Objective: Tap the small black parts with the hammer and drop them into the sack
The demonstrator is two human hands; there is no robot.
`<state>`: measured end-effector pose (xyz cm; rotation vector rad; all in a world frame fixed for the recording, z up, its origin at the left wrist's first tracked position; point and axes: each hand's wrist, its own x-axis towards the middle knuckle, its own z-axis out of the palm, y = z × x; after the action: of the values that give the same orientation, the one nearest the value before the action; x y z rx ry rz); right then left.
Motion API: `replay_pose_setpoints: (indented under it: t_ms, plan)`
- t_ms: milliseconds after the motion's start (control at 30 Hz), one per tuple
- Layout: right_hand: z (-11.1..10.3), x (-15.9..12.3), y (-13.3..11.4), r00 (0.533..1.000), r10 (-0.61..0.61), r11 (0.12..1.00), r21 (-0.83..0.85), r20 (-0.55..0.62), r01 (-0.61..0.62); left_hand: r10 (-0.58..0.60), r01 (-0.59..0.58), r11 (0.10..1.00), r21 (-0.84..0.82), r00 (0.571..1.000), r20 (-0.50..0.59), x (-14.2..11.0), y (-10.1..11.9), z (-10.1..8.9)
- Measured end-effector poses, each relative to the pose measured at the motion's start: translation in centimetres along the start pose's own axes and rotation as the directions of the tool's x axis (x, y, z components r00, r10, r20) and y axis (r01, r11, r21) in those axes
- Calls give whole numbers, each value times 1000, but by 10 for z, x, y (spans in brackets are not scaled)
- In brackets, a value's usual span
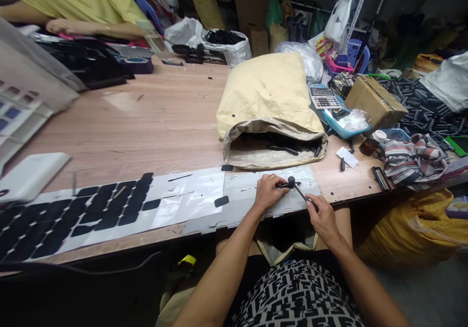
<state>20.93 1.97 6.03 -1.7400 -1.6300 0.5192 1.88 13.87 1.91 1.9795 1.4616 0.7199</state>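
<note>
My left hand [269, 190] is closed on a small slim black part [284, 185] and rests over the grey work sheet [234, 205] at the table's front edge. In my right hand [323, 217] is a hammer-like tool with a metal shaft [300, 191] and a rounded black head [291, 179]. Its head is at the end of the black part; I cannot tell whether the two touch. Just beyond my hands lies a cream sack [266, 86], its mouth facing me and dark slender pieces [283, 148] inside.
Black rounded pads [106, 205] lie on white sheets at the left. A person in a yellow shirt [80, 0] sits across the table. To the right are a calculator [324, 98] in a blue basket, a cardboard box [375, 102], a striped cloth [413, 159] and many black pieces [420, 110].
</note>
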Motion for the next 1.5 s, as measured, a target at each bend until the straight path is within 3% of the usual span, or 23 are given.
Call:
replay_pose_setpoints:
  t_ms: [133,233,367,567,833,1400,1500]
  plan:
    - [-7,13,6,998,4,1000,-24,-60,-5,21,-21,1000,19,1000,5,0,-2,1]
    - [-13,37,17,987,-17,985,-170,-161,-11,30,-30,999,30,1000,-3,-2,-1,0]
    - [-14,70,40,964,-64,889,-455,-256,-62,44,-44,999,32,999,-10,-3,2,-1]
    - [0,83,58,953,-136,759,-647,-272,-76,37,-37,999,24,999,14,-3,0,-2]
    - [2,79,52,966,-101,708,-700,-236,-97,59,-59,998,17,998,12,-5,-7,0]
    - [1,78,52,969,-86,713,-694,-232,-103,29,-30,999,26,998,47,-3,4,-8]
    - [2,78,54,967,-84,706,-699,-239,-111,60,-61,998,15,996,72,-15,10,-13]
